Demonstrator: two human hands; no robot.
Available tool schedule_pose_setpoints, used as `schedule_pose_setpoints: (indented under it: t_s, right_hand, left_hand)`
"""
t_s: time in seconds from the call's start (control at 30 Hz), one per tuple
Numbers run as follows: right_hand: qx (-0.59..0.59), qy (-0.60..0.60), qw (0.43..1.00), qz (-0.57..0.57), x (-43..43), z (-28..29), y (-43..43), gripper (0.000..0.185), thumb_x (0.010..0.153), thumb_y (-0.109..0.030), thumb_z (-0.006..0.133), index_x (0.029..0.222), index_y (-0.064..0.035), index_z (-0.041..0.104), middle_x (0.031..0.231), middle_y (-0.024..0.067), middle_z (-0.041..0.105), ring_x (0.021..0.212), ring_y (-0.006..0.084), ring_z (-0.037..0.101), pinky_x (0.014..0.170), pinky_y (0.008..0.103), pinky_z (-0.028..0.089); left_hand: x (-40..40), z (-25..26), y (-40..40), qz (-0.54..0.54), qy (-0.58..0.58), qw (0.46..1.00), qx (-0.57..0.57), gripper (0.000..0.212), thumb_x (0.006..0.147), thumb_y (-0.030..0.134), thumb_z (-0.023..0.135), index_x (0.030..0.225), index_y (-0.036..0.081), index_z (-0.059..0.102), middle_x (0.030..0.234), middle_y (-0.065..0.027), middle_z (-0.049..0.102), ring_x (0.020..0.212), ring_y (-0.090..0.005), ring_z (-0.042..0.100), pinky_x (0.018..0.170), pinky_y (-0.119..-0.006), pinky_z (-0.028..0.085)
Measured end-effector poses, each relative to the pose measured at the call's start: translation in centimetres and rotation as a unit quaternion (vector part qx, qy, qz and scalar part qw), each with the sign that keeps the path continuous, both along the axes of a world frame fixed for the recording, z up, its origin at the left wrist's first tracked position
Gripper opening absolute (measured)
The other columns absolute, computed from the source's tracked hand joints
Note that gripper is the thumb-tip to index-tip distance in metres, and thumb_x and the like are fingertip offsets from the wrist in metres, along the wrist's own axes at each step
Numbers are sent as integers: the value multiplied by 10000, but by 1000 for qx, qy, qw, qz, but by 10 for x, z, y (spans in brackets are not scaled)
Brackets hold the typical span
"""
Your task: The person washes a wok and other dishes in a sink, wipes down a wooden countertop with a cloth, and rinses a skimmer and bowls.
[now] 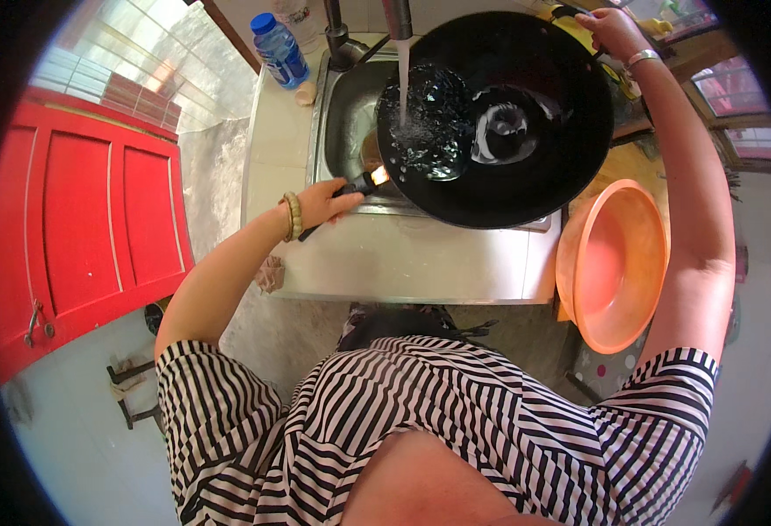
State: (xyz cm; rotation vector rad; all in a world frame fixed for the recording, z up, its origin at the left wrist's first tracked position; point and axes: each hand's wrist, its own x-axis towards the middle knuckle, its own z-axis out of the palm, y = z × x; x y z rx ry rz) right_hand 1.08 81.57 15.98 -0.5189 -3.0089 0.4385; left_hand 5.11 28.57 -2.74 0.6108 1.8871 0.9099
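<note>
A large black wok (523, 191) is held over the right part of a stainless steel sink (349, 98). Water from the running faucet (397, 20) falls into its left part and pools there, with ripples. My left hand (326, 202) is closed around the wok's long black handle, at the near left. At the far right, my right hand (609, 33) grips something dark at the wok's far rim; whether it is the small side handle or another tool is hard to tell. A brownish round thing (371, 148) lies in the sink, partly hidden by the wok.
Left of the sink stand a blue plastic bottle with a blue cap (280, 49) and a clear bottle (297, 23), near an eggshell-like piece (305, 94). An orange plastic basin (612, 266) is right of the tiled counter (398, 256). A crumpled cloth (270, 274) hangs at the left edge.
</note>
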Motion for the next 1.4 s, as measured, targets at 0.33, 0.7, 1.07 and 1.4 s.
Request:
schedule_pose_setpoints:
  t_s: [0.33, 0.7, 1.07, 1.4]
  right_hand:
    - [-304, 163, 937, -52, 44, 29, -48, 190, 862, -185, 555, 796, -12, 598, 582, 51, 534, 467, 124, 506, 436, 264, 417]
    - [-536, 213, 807, -128, 58, -140, -25, 299, 872, -237, 574, 1082, -33, 515, 821, 17, 586, 721, 136, 547, 669, 285, 442]
    - [-793, 29, 565, -226, 63, -304, -135, 202, 931, -285, 427, 959, -96, 492, 717, 52, 527, 631, 179, 523, 550, 350, 452]
    - [-531, -209, 797, -197, 99, -190, -100, 213, 856, -351, 575, 802, -146, 578, 672, -31, 534, 605, 98, 492, 528, 260, 417]
  left_hand:
    - [-60, -23, 13, 108, 293, 950, 20, 476, 783, 381, 660, 1016, -18, 549, 865, -183, 633, 780, -269, 611, 691, -353, 461]
    - [-94, 59, -16, 113, 562, 811, -114, 450, 730, 455, 659, 965, 79, 586, 812, -170, 625, 742, -345, 602, 645, -419, 470]
    - [-75, 293, 24, -162, 624, 707, -291, 268, 718, 237, 715, 813, 37, 566, 712, -134, 620, 642, -218, 619, 575, -338, 471]
    - [-76, 165, -112, -1, 129, 978, -161, 251, 756, 189, 707, 896, 0, 619, 679, -49, 602, 583, -91, 526, 528, -237, 435]
